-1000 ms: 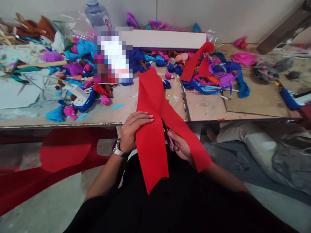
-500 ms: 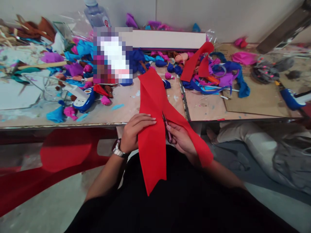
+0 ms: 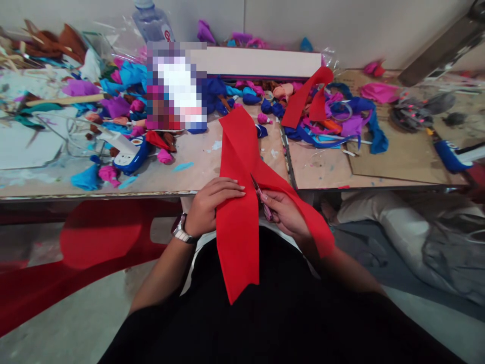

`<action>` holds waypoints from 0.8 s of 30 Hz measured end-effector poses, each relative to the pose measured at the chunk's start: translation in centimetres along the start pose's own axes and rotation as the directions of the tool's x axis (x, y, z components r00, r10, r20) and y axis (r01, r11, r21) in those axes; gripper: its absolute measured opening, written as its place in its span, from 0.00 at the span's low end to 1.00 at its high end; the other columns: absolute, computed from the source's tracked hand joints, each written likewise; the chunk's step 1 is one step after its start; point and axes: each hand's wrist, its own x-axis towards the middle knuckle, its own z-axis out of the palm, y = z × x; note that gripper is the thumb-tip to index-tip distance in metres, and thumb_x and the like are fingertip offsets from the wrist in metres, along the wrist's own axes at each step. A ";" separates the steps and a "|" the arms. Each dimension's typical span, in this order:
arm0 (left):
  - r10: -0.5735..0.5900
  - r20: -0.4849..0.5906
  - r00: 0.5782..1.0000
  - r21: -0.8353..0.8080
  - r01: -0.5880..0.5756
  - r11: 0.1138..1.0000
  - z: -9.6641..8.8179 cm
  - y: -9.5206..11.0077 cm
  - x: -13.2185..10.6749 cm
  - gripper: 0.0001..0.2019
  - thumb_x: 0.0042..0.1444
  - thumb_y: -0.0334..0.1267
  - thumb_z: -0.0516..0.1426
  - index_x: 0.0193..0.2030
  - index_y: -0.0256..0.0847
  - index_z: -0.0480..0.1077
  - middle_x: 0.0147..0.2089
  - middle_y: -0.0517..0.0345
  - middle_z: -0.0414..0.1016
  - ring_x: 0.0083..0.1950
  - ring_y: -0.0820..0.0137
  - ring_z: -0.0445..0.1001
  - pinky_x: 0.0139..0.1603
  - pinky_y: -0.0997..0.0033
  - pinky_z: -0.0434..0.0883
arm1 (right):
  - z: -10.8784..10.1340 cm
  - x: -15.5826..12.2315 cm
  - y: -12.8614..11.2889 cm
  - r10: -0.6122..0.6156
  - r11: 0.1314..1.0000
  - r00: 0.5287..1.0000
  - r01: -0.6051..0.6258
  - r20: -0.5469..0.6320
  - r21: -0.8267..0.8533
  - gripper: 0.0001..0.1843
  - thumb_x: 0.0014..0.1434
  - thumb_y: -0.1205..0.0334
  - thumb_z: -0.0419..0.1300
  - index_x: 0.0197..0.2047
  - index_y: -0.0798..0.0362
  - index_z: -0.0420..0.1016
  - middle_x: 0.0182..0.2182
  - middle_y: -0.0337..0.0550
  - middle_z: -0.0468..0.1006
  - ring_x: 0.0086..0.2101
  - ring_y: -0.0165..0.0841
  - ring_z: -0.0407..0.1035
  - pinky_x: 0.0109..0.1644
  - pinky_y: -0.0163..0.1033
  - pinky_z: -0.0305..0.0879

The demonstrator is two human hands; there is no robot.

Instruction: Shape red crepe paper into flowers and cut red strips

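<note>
A long red strip of fabric-like material (image 3: pixel 238 237) runs from the tabletop over the front edge and down across my lap. It splits around the blades, and one part curves right over my right wrist. My left hand (image 3: pixel 212 202), with a watch on its wrist, grips the strip's left edge; its fingers lie on top and the thumb is hidden. In my right hand (image 3: pixel 284 211) is a small pair of scissors with pink handles (image 3: pixel 267 208). The blades point up and away from me, at the split between the two parts.
Colourful scraps and wrapped bundles cover the back of the table (image 3: pixel 204 162). A second red strip (image 3: pixel 303 101) lies there, with a power strip (image 3: pixel 132 154) at left, a bottle (image 3: pixel 153 23) behind, and cardboard (image 3: pixel 397 162) at right. A person's legs (image 3: pixel 382 212) show at right.
The scissors have tilted a little, with their handles shifted slightly right. My left hand keeps its hold on the red strip, and the upper end of the strip has shifted slightly right.
</note>
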 end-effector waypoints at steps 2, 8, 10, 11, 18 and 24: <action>-0.004 0.024 1.000 0.003 0.004 1.000 -0.1 -0.4 0.1 0.16 0.69 0.39 0.62 0.61 0.46 0.78 0.59 0.45 0.83 0.66 0.56 0.79 0.68 0.47 0.76 | 0.0 0.1 0.1 0.005 1.000 1.000 -0.005 -0.006 0.003 0.26 0.51 0.38 0.77 0.35 0.51 0.78 0.16 0.27 0.63 0.17 0.22 0.49 0.21 0.32 0.39; 0.063 0.195 0.979 0.068 -0.078 0.995 -1.0 -2.0 1.6 0.17 0.73 0.37 0.58 0.66 0.46 0.75 0.64 0.45 0.80 0.72 0.58 0.75 0.70 0.48 0.76 | 0.0 0.6 0.6 -0.010 1.000 1.000 0.010 -0.014 0.012 0.30 0.51 0.35 0.77 0.44 0.50 0.78 0.16 0.26 0.64 0.15 0.21 0.46 0.19 0.34 0.36; 0.106 0.263 0.959 0.087 -0.133 0.987 -1.6 -2.6 2.5 0.18 0.73 0.36 0.58 0.67 0.46 0.75 0.66 0.46 0.79 0.74 0.57 0.73 0.72 0.47 0.75 | 0.0 0.8 0.6 -0.023 1.000 0.999 0.023 -0.027 0.010 0.30 0.53 0.35 0.76 0.46 0.49 0.78 0.17 0.26 0.64 0.15 0.21 0.43 0.19 0.34 0.36; 0.126 0.289 0.949 0.087 -0.157 0.984 -1.9 -2.8 3.0 0.18 0.73 0.36 0.58 0.67 0.47 0.75 0.67 0.46 0.79 0.74 0.56 0.72 0.73 0.47 0.74 | -0.1 0.9 0.5 -0.029 1.000 0.999 0.030 -0.031 0.004 0.29 0.53 0.36 0.76 0.46 0.49 0.78 0.18 0.27 0.66 0.15 0.21 0.44 0.19 0.34 0.36; 0.208 0.354 0.912 0.038 -0.236 0.971 -2.6 -3.2 5.2 0.18 0.75 0.35 0.54 0.66 0.46 0.75 0.66 0.45 0.79 0.77 0.56 0.69 0.74 0.46 0.74 | -0.2 0.8 -0.3 -0.187 0.972 0.979 0.172 -0.083 -0.159 0.25 0.55 0.38 0.74 0.43 0.50 0.81 0.23 0.33 0.75 0.21 0.25 0.58 0.24 0.34 0.51; 0.166 0.389 0.906 0.074 -0.211 0.975 -2.1 -3.3 4.8 0.19 0.75 0.33 0.52 0.66 0.47 0.75 0.68 0.47 0.78 0.76 0.56 0.70 0.74 0.47 0.74 | -1.1 0.4 -1.0 -0.394 0.843 0.913 0.312 -0.108 -0.438 0.13 0.60 0.49 0.72 0.43 0.48 0.87 0.28 0.37 0.78 0.29 0.32 0.68 0.35 0.39 0.66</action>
